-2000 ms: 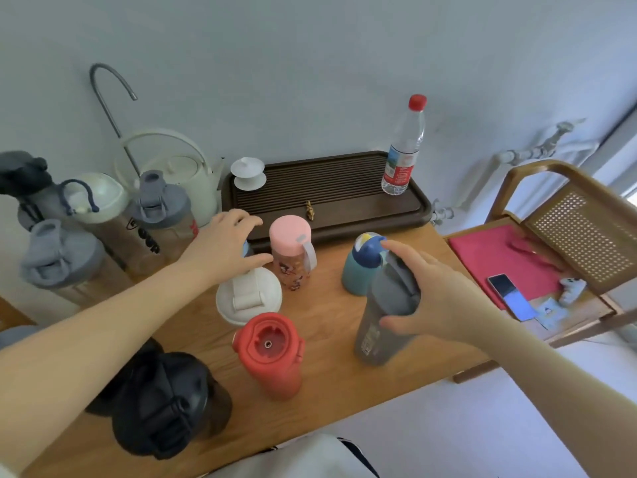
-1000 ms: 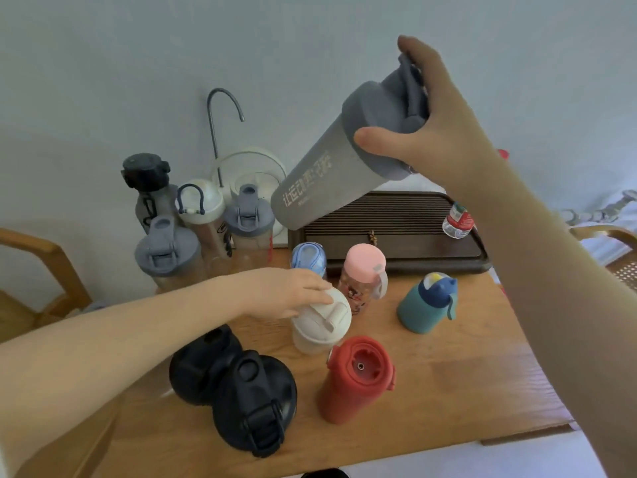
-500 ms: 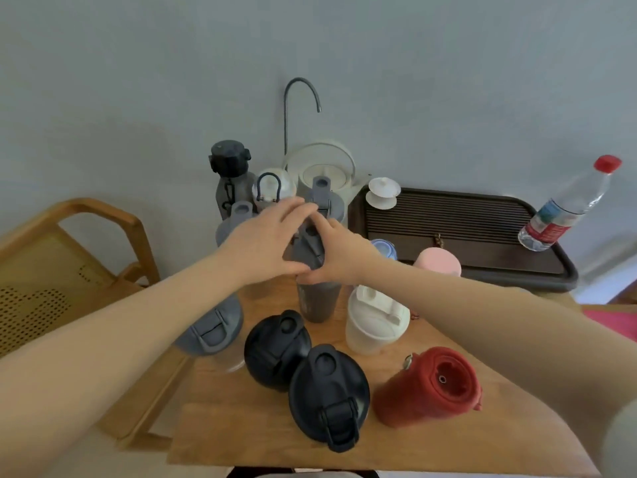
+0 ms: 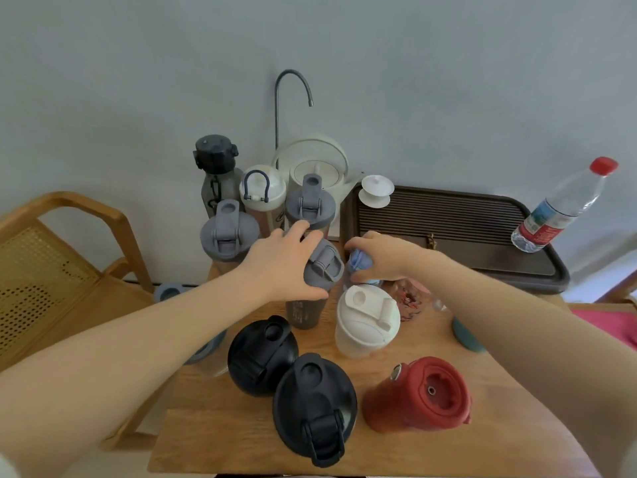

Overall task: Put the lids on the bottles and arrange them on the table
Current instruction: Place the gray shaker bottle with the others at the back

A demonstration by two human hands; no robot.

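A dark grey shaker bottle (image 4: 305,313) stands upright mid-table, its grey flip lid (image 4: 325,269) on top. My left hand (image 4: 282,267) wraps around that lid from the left. Just to the right, my right hand (image 4: 377,255) closes on the blue lid of a small blue bottle (image 4: 360,265), whose body is mostly hidden. A white shaker (image 4: 367,322), two black-lidded bottles (image 4: 262,353) (image 4: 315,405) and a red bottle (image 4: 418,396) stand nearer me. More lidded bottles (image 4: 229,236) (image 4: 310,205) are grouped at the back.
The wooden table (image 4: 431,453) ends close in front. A dark tea tray (image 4: 448,229) holds a clear water bottle (image 4: 558,212) and a white cup (image 4: 375,191). A white kettle (image 4: 315,167) and tap stand behind. A wooden chair (image 4: 51,263) is left; a teal bottle (image 4: 467,336) peeks under my right arm.
The grey shaker came down from the air onto the table among the bottles. My right hand left it and went to the blue bottle; my left hand stays on its lid.
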